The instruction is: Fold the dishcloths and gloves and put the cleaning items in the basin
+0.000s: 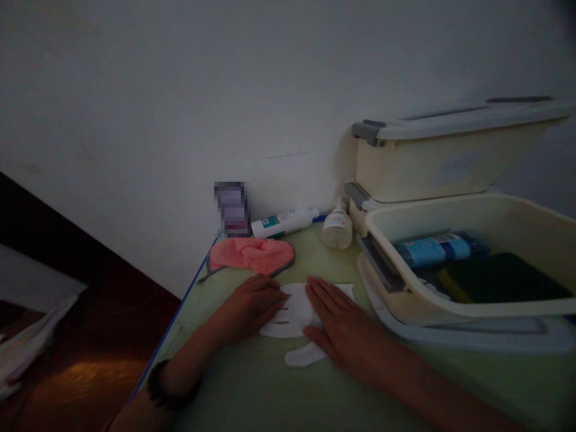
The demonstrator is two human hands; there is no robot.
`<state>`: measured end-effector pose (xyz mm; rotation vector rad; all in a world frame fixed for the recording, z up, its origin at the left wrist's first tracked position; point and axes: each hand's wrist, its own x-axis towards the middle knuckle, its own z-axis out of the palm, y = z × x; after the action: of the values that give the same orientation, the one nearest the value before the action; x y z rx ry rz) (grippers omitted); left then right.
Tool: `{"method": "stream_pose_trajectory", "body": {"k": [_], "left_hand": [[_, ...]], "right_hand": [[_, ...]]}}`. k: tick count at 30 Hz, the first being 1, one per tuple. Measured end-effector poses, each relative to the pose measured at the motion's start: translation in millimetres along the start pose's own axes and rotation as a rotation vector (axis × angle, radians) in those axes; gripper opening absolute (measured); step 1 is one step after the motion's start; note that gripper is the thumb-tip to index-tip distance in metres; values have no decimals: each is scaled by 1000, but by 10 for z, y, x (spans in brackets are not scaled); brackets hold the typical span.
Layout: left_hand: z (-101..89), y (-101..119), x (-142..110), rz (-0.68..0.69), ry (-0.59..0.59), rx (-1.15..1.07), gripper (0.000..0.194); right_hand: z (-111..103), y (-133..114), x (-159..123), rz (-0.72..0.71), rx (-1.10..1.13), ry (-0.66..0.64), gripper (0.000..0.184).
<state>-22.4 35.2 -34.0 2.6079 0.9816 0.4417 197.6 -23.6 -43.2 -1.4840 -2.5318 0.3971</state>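
A white glove (294, 315) lies flat on the green table, its finger slits toward the left and a thumb-like tab at its near side. Over its left part rests my left hand (252, 306), fingers slightly bent and thumb apart, touching the glove and gripping nothing that I can see. My right hand (344, 330) is spread flat on the glove's right part, hiding much of it, while a pale corner like a cuff shows beyond the fingers. A dark beaded bracelet (168, 387) circles my left wrist.
Behind the hands lie a pink cloth (252, 255), a white bottle (283, 222) and a clear pump bottle (337, 228). A blurred phone-like device (234, 210) leans on the wall. At right, a cream bin (405, 309) holds a blue bottle (434, 249) and a dark sponge-like block (504, 279).
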Motion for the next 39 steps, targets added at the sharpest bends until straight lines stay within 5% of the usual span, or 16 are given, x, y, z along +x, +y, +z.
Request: {"method": "stream_pose_trajectory", "body": {"k": [15, 26, 32, 39], "left_hand": [[81, -7, 13, -32, 129, 63, 25], [163, 190, -18, -2, -207, 158, 57], [165, 153, -46, 41, -182, 167, 61], [72, 45, 12, 4, 70, 152, 21]], "right_hand": [[55, 64, 8, -6, 3, 32, 64], [59, 93, 79, -7, -53, 59, 58], [79, 119, 51, -26, -74, 70, 64], [45, 147, 63, -37, -76, 27, 65]]}}
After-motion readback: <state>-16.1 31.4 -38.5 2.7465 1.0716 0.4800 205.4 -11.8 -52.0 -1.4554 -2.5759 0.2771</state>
